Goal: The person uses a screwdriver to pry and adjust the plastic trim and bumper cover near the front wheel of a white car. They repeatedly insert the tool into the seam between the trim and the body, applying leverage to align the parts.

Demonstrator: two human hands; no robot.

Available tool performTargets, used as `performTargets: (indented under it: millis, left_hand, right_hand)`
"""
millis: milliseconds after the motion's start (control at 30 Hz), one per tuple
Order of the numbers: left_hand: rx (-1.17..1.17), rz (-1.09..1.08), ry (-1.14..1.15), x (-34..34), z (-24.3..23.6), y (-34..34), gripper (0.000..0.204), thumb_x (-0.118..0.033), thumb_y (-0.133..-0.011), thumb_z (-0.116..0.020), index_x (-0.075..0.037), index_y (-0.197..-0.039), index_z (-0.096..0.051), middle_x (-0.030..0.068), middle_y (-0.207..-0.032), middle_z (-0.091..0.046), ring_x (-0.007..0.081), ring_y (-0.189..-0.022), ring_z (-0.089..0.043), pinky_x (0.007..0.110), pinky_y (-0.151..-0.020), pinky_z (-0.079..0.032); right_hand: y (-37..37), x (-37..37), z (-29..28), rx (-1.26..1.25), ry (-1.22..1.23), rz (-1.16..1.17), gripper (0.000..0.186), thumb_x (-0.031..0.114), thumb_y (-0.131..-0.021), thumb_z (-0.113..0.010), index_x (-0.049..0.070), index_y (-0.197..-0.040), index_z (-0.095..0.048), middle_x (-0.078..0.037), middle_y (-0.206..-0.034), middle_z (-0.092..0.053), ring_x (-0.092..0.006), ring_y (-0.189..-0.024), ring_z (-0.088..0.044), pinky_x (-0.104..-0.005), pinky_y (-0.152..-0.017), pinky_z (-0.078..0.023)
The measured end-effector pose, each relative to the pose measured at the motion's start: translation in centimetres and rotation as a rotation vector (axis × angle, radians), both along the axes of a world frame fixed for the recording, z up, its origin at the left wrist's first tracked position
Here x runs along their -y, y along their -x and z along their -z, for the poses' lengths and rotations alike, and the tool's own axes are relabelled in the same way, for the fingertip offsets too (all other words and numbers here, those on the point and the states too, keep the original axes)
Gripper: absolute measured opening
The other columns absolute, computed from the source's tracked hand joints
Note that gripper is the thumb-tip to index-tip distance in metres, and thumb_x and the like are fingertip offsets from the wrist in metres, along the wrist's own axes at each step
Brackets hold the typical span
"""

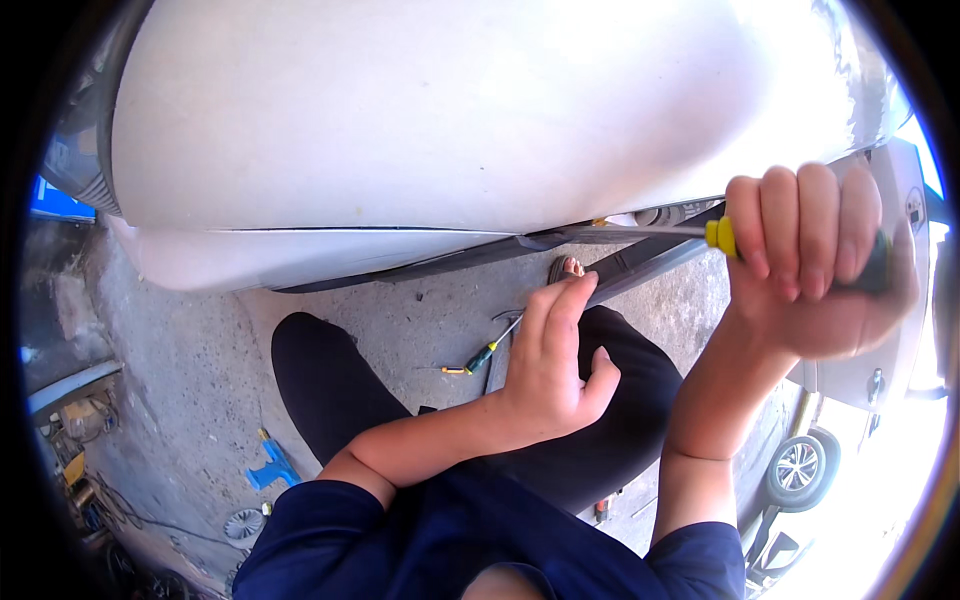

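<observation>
My right hand (800,250) is wrapped around the yellow and dark green handle of a screwdriver (720,237). Its long thin shaft runs left along the lower edge of a white car body panel (420,110). The tip is close to the black trim (530,243) under that panel; I cannot tell whether it is wedged in. My left hand (555,350) is held just below the trim, fingers stretched out and thumb apart, with nothing in it. A dark strip (650,265) slants down from behind the right hand toward my knee.
On the concrete floor between my legs lies a second green and yellow screwdriver (480,358). A blue gun-shaped tool (272,463) lies to the left of my legs. Cables and parts clutter the lower left. Another vehicle's wheel (797,467) shows at the right.
</observation>
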State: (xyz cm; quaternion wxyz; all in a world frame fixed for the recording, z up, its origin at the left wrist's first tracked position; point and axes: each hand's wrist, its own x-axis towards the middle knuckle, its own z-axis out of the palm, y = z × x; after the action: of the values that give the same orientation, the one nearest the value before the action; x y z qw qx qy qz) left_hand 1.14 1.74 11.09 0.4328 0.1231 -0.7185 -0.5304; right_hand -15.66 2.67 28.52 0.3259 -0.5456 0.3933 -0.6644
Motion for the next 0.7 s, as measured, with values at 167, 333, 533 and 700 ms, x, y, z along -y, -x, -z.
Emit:
performTargets:
  millis: [167,333,533,700]
  left_hand:
    - [0.013,0.021,-0.015,-0.1,-0.2,-0.2,0.077,0.004,-0.074,-0.066,0.007,-0.145,-0.036,0.026,-0.13,-0.048,0.0394,-0.115,-0.053,0.045,-0.101,-0.045]
    - [0.046,0.031,0.032,0.6,-0.3,-0.3,0.077,0.002,-0.074,-0.068,0.01,-0.144,-0.037,0.0287,-0.131,-0.049,0.0421,-0.115,-0.053,0.046,-0.099,-0.046]
    - [0.109,0.004,0.137,1.2,-0.1,-0.6,0.077,-0.002,-0.075,-0.071,0.011,-0.144,-0.04,0.0273,-0.129,-0.049,0.0407,-0.114,-0.051,0.048,-0.098,-0.043]
    - [0.272,-0.071,0.241,1.7,-0.2,-1.5,0.073,-0.007,-0.075,-0.074,0.002,-0.144,-0.049,0.0282,-0.135,-0.036,0.0419,-0.122,-0.039,0.048,-0.1,-0.039]
  right_hand:
    - [-1.7,-0.7,0.8,-0.057,0.051,0.04,0.041,0.046,-0.102,-0.035,0.021,-0.073,-0.05,0.007,-0.061,-0.051,-0.0048,-0.049,-0.046,-0.0213,-0.054,-0.042]
    - [-2.4,-1.3,1.8,-0.058,0.137,0.08,0.039,0.046,-0.102,-0.045,0.021,-0.073,-0.054,0.007,-0.062,-0.058,-0.0034,-0.05,-0.055,-0.0202,-0.053,-0.048]
    - [-2.9,-2.5,2.2,-0.009,0.194,0.053,0.04,0.042,-0.099,-0.061,0.011,-0.074,-0.06,-0.002,-0.061,-0.061,-0.0136,-0.046,-0.056,-0.0272,-0.048,-0.047]
    - [-2.0,-2.4,2.3,-0.041,0.225,-0.071,0.04,0.038,-0.101,-0.063,0.008,-0.075,-0.061,-0.004,-0.061,-0.061,-0.0161,-0.046,-0.056,-0.0281,-0.049,-0.049]
